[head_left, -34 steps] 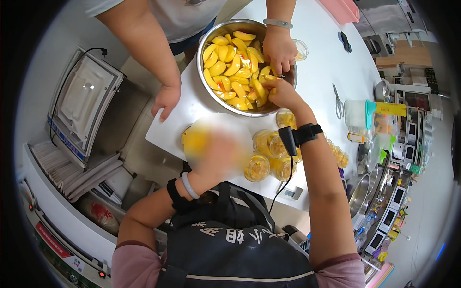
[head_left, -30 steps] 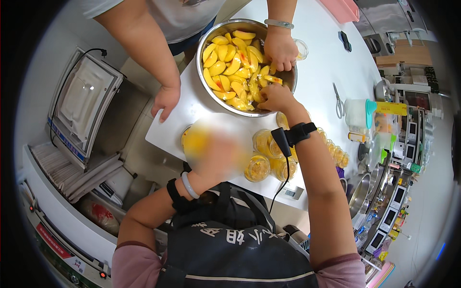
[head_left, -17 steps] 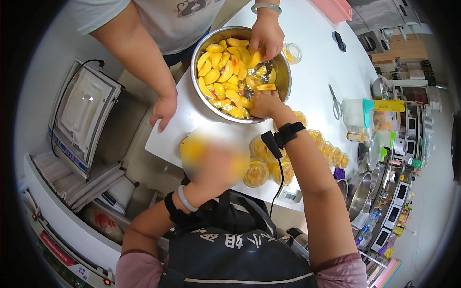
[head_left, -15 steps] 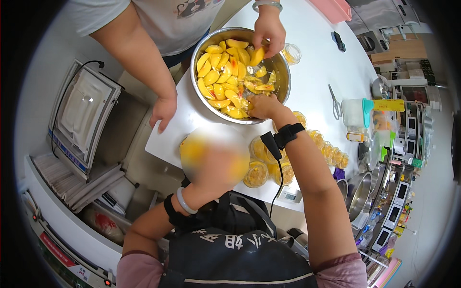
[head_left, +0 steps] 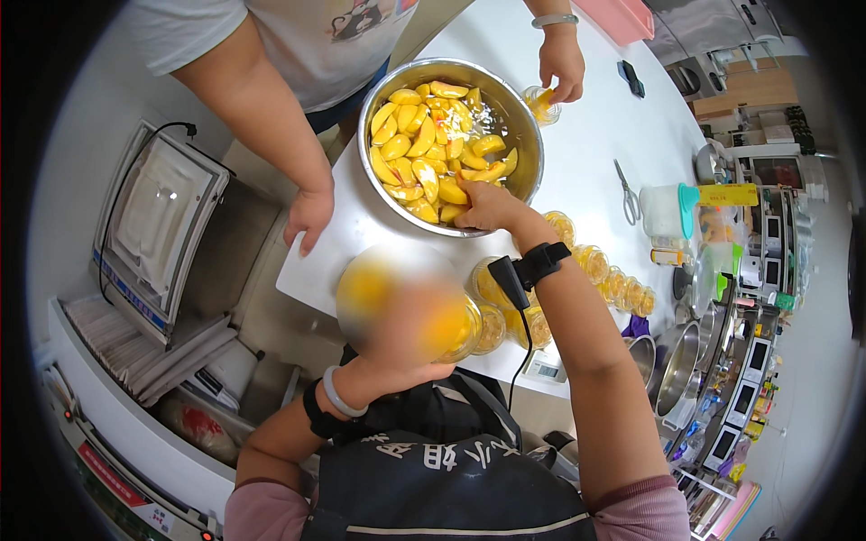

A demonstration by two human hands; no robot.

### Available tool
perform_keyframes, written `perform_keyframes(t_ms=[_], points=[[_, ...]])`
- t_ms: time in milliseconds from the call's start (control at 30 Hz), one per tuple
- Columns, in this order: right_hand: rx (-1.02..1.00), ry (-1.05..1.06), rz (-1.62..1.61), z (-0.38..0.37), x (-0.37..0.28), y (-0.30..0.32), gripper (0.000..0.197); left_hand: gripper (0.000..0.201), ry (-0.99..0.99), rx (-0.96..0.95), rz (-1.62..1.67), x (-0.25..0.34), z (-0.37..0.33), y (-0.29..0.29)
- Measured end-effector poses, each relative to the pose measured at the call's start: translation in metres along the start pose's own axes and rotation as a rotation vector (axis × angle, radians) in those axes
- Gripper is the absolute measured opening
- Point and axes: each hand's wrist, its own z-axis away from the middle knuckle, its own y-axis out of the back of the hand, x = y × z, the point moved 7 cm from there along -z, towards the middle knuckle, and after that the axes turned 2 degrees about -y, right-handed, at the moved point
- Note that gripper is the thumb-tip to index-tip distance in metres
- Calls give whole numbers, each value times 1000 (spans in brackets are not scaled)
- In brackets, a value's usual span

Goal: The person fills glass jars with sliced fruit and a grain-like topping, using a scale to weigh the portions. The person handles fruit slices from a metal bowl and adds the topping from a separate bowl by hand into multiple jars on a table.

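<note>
A steel bowl (head_left: 534, 185) of yellow peach slices (head_left: 424, 140) in liquid stands on the table. My right hand (head_left: 492, 207) reaches over its near rim, fingers curled around a slice at the near side; the fingertips are partly hidden among the fruit. My left hand (head_left: 397, 347) is at the table's near edge, closed around a glass jar (head_left: 467, 329) with yellow contents. A blurred patch covers most of its fingers and part of the jar. Across the table, a person's hand (head_left: 562, 68) pushes a slice into another jar (head_left: 539, 108).
Several filled jars (head_left: 591, 263) line the table right of the bowl. Farther right are scissors (head_left: 627, 194) and a small scale (head_left: 546, 367). A black cable (head_left: 519, 388) hangs from my right wrist. The person's other hand (head_left: 309, 219) rests on the table's left edge.
My right hand has shifted slightly left among the slices. The jar at my left hand now shows beyond the blur. The other person's hand has moved from the bowl to the jar with a slice.
</note>
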Motion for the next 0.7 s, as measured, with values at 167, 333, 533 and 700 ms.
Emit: perform_keyframes(t_ms=[167, 333, 533, 700], points=[[13, 29, -116, 12, 3, 11, 42, 74, -47, 37, 24, 5, 0, 6], [112, 13, -544, 16, 38, 23, 28, 75, -52, 66, 37, 8, 2, 10], [285, 19, 15, 7, 44, 44, 31, 75, -7, 36, 57, 5, 4, 11], [476, 184, 497, -14, 56, 45, 21, 75, -21, -7, 44, 11, 3, 9]])
